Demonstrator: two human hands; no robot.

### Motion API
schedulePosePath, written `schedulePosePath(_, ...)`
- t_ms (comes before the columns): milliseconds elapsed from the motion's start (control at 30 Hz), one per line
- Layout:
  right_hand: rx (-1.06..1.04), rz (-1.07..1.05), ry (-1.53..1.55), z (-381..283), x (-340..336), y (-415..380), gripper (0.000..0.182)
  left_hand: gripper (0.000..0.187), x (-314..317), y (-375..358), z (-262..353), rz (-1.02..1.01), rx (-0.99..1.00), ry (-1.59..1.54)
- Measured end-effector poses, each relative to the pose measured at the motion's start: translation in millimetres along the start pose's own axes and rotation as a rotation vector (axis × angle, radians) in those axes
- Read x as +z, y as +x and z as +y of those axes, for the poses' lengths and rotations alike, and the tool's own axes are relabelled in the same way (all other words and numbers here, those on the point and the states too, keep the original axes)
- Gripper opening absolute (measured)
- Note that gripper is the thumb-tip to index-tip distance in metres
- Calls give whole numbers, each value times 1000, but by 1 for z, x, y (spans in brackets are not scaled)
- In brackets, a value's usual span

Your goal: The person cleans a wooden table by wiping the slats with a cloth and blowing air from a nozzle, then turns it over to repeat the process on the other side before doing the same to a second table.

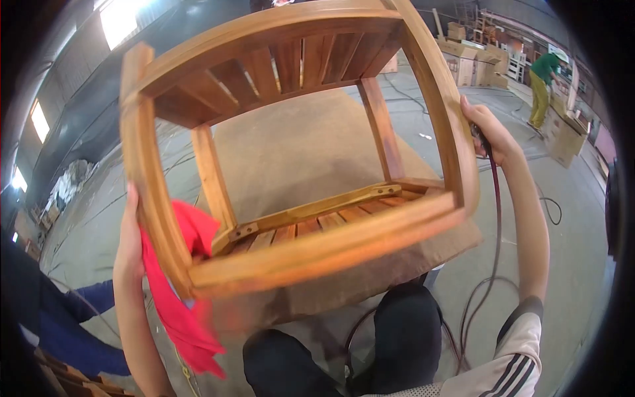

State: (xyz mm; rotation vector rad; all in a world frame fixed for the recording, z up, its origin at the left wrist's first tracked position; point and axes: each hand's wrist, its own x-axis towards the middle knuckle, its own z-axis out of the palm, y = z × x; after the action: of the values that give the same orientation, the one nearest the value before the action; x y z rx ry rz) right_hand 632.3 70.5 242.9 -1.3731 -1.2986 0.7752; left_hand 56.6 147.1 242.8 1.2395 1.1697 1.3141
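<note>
A wooden chair frame [297, 159] is being held up in the air, tilted, in front of the person and above a brown padded work surface [311, 145]. The left hand [130, 245] is gripping the frame's left rail, with a red cloth [182, 298] hanging beside it against the wood. The right hand [488, 132] is clasping the right rail, and a dark cable [493, 251] is trailing down from it. In the background, a co-worker in a green shirt [544, 83] is standing by cartons [565, 135].
</note>
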Motion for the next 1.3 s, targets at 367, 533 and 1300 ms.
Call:
schedulePosePath(367, 69, -38, 501, 36, 19, 152, 55, 57, 22, 218, -27, 44, 320, -317)
schedulePosePath(533, 135, 148, 213, 63, -6, 228, 56, 51, 47, 280, -23, 184, 403, -264)
schedulePosePath(1300, 1084, -79, 367, -6, -176, 50, 55, 64, 63, 30, 159, 669, -347, -21)
